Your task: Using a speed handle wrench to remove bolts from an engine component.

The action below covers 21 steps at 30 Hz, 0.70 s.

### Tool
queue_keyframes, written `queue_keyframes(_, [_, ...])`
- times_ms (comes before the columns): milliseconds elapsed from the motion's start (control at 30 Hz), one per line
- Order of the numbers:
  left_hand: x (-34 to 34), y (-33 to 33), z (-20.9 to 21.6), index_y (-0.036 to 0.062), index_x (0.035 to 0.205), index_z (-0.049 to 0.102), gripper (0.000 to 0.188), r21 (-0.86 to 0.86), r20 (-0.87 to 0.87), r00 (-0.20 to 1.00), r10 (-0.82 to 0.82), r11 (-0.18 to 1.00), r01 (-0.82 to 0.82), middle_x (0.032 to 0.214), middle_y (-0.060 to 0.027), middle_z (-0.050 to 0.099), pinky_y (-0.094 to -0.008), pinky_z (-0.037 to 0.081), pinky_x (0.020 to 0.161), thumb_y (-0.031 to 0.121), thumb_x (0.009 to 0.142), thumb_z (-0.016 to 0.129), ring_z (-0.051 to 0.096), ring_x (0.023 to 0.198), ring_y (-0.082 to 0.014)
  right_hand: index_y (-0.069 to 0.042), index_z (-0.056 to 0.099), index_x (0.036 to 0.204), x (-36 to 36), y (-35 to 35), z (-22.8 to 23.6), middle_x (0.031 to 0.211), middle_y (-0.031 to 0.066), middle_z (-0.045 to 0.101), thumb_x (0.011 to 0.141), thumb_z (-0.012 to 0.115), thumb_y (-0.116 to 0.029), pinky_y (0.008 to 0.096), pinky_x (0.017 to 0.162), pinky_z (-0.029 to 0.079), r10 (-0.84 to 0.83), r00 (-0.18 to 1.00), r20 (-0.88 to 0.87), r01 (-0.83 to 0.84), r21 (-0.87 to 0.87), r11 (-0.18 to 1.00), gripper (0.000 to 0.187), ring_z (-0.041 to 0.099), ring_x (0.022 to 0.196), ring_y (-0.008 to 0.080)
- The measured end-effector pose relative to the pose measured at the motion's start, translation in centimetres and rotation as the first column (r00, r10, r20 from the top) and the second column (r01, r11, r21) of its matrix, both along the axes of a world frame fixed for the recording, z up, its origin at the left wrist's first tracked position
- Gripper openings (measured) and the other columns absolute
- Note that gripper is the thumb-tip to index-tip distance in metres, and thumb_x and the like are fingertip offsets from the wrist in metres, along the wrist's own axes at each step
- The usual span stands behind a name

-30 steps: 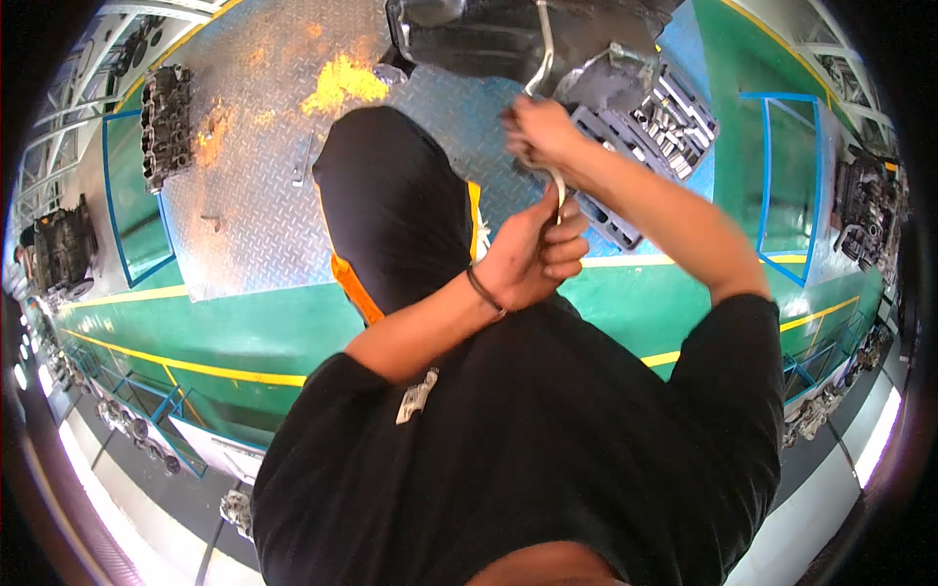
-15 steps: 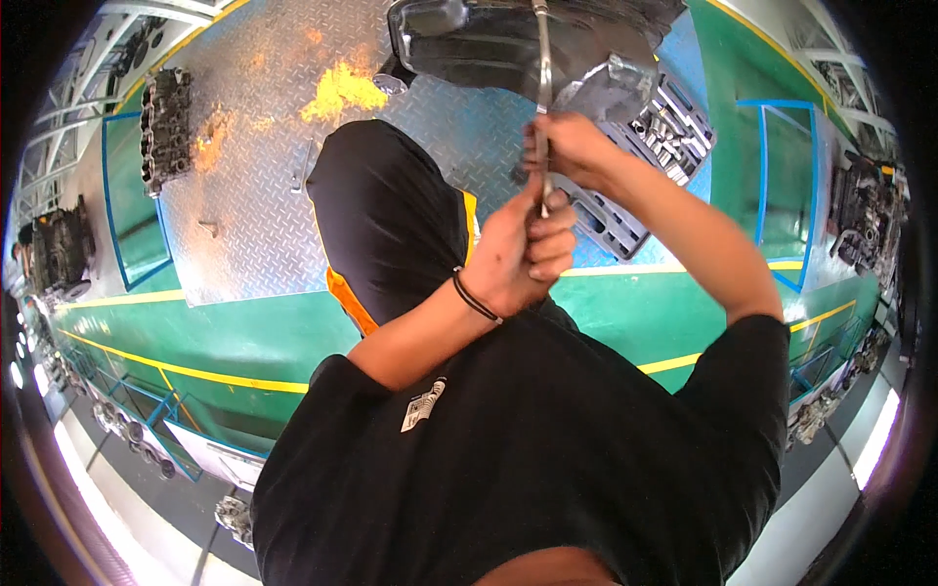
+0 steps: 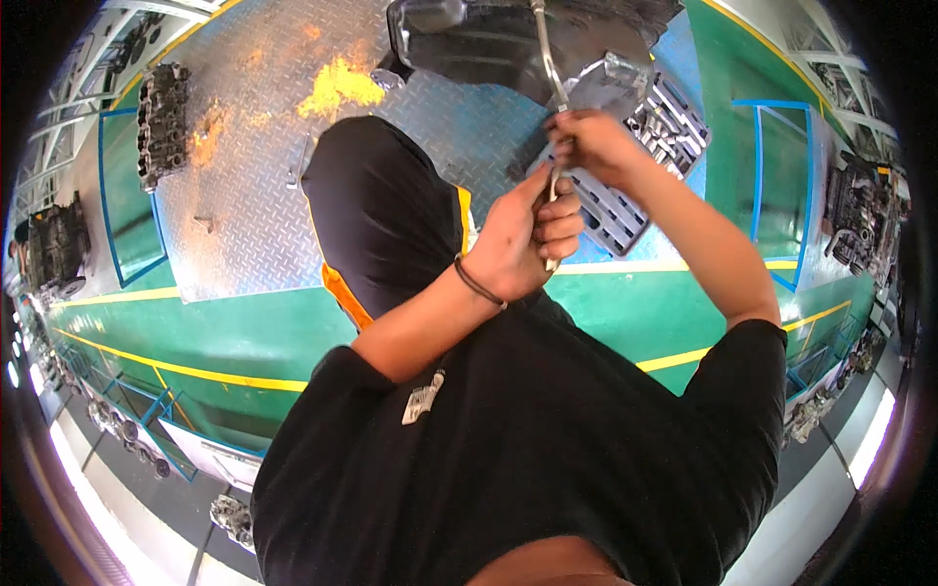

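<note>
On the metal platform, the black casing lies beside the tool case, and work at it looks underway rather than finished. The cranked metal rod reaches over the casing, though whether any fastener is done or left cannot be told; the right hand curls around its middle, the left hand grips its near end.

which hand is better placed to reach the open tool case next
Probably the right hand: it is nearer the tool case, while the left hand grips the metal tool farther away.
</note>
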<state>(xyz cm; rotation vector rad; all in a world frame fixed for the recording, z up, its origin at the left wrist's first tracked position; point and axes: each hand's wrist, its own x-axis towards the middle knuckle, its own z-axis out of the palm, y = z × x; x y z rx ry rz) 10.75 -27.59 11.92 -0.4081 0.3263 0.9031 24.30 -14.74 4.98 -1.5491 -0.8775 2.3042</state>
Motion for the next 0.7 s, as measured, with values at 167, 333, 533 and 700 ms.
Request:
queue_keyframes(167, [-0.5,0.3,1.0,0.011,0.083,0.042,0.023,0.023,-0.35,0.936,0.038,0.999,-0.032,0.062,0.0066,0.025,-0.0191,0.018,0.039,0.031,0.095,0.045,0.022,0.049,-0.0039,0.002,0.047,0.079,-13.7,2.5,3.6,0.073,0.0148,0.054,0.09,0.041,-0.013,0.0454,0.07,0.051,0.04,0.998,-0.045,-0.046,-0.141,0.989,0.019,0.056,0.068,0.0279])
queue_keyframes(333, [-1.8,0.9,0.8,0.0092,0.081,0.043,0.022,0.115,-0.302,0.952,0.043,0.993,-0.008,0.061,0.0069,0.026,-0.0185,0.018,0.038,0.025,0.096,0.044,0.022,0.047,-0.0028,-0.009,0.035,0.066,-5.5,6.8,9.5,0.059,-0.0017,0.033,0.09,0.046,-0.013,0.027,0.054,0.033,0.222,0.903,-0.369,-0.248,-0.024,0.968,0.027,0.034,0.054,0.0121])
queue_keyframes(533, [0.3,-0.2,-0.5,0.0054,0.088,0.046,0.023,-0.024,0.097,0.986,0.134,0.991,-0.132,0.062,0.0049,0.029,-0.0196,0.023,0.042,0.027,0.095,0.043,0.027,0.048,-0.0055,-0.003,0.048,0.091,0.5,0.8,0.0,0.066,-0.0019,0.036,0.093,0.048,-0.023,0.0225,0.05,0.029,-0.147,0.982,-0.122,0.131,-0.131,0.983,0.02,0.03,0.055,0.0084])
queue_keyframes(700, [-0.4,-0.4,0.0,0.0095,0.086,0.044,0.023,0.036,-0.075,0.988,0.133,0.991,-0.131,0.063,0.0054,0.027,-0.0184,0.02,0.038,0.03,0.096,0.042,0.023,0.048,-0.0039,0.0,0.045,0.087,-11.5,0.9,0.2,0.075,0.01,0.051,0.094,0.043,-0.02,0.0453,0.068,0.053,-0.063,0.988,-0.141,0.046,-0.119,0.992,0.021,0.054,0.065,0.0249])
